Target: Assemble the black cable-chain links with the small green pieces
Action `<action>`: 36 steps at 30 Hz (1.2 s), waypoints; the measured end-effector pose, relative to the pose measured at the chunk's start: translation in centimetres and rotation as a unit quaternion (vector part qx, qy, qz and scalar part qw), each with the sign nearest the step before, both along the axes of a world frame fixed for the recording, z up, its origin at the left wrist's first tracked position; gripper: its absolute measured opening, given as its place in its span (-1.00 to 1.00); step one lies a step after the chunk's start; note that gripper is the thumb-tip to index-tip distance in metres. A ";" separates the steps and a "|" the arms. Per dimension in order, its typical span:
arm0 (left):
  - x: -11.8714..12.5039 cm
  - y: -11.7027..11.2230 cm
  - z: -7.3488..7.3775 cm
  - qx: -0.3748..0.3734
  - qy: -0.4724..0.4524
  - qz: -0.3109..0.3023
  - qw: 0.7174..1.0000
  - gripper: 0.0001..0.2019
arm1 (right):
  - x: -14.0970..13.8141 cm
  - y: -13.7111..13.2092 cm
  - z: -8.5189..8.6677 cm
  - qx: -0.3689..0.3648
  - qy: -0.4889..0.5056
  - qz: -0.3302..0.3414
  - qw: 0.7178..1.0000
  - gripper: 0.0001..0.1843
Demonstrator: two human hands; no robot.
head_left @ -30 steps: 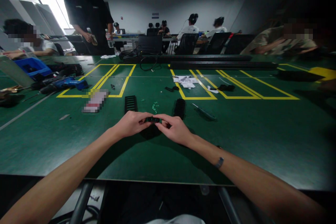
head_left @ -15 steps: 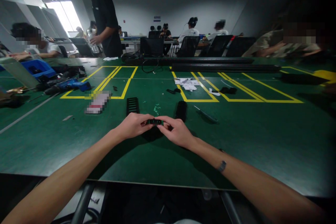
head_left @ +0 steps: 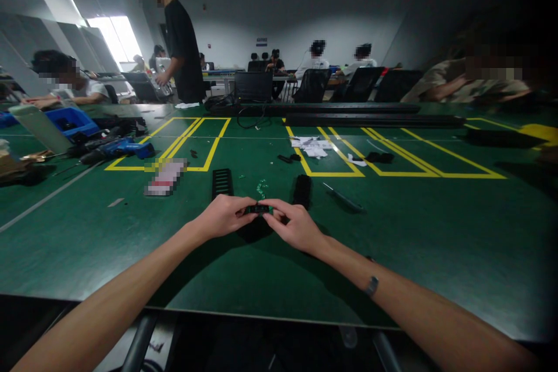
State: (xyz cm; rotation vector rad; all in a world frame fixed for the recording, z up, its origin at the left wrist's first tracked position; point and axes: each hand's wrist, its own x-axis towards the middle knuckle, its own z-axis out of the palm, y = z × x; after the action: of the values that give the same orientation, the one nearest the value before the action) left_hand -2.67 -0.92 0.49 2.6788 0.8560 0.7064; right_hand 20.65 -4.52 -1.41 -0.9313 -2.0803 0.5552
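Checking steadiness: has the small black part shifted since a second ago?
No. The small black part stays put, just right of the slotted strip's near end.

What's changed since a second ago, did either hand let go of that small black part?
Neither let go: left hand and right hand still pinch the small black part between them over the green table. The standing person in black has stepped right, now side-on. The slotted black strip and black block lie as before.
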 end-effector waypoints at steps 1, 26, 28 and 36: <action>0.0 0.0 0.0 0.001 0.001 0.000 1.000 -0.76 | 0.0 0.0 0.0 0.001 0.000 0.002 1.000 -0.66; 0.1 -0.2 0.3 0.010 -0.016 0.010 1.000 -0.66 | -0.1 0.0 0.2 -0.017 -0.003 -0.011 1.000 -0.73; 0.0 -0.3 0.4 0.012 -0.013 0.009 1.000 -0.66 | 0.0 0.0 0.1 -0.021 -0.001 -0.008 1.000 -0.73; 0.1 -0.4 0.5 0.019 -0.014 0.003 1.000 -0.68 | -0.1 0.0 0.3 -0.026 -0.010 -0.015 0.999 -0.72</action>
State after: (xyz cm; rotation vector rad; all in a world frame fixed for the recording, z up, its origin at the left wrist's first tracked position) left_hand -2.61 -1.27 0.99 2.6938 0.8511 0.7676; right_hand 20.52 -4.57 -1.11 -1.0000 -2.0750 0.5894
